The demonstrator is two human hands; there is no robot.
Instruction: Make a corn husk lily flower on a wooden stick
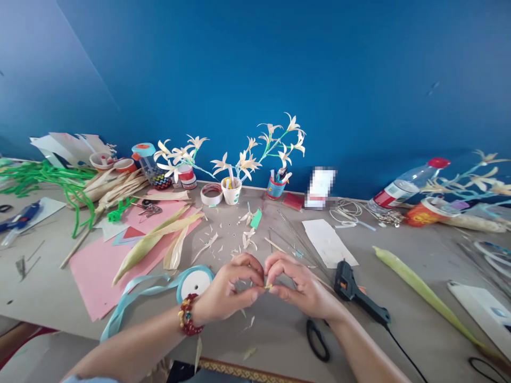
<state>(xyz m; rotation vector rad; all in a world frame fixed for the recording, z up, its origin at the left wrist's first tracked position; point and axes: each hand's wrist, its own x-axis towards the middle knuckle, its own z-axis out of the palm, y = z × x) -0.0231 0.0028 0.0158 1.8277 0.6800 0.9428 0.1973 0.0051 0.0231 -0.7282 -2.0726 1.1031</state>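
Note:
My left hand [241,284] and my right hand [293,282] meet above the near middle of the table, thumbs and fingertips pinched together. Between them is a small pale-yellow piece [268,286], perhaps a strip of corn husk; the fingers cover most of it. A roll of light blue ribbon [195,284] lies beside my left wrist, its loose end trailing toward the near edge. To the right of my right hand lies a black glue gun [359,298]. A black scissors handle [318,340] shows beside my right forearm. Husk scraps [211,242] are scattered beyond my hands.
Pale husk flowers [247,162] stand in a paper cup [231,191] by the blue wall. Green corn husks lie on pink paper [91,271] at left, another husk [423,287] at right. Thin wires [297,234] and white paper [329,242] lie beyond. A plastic bottle [407,186] leans at right.

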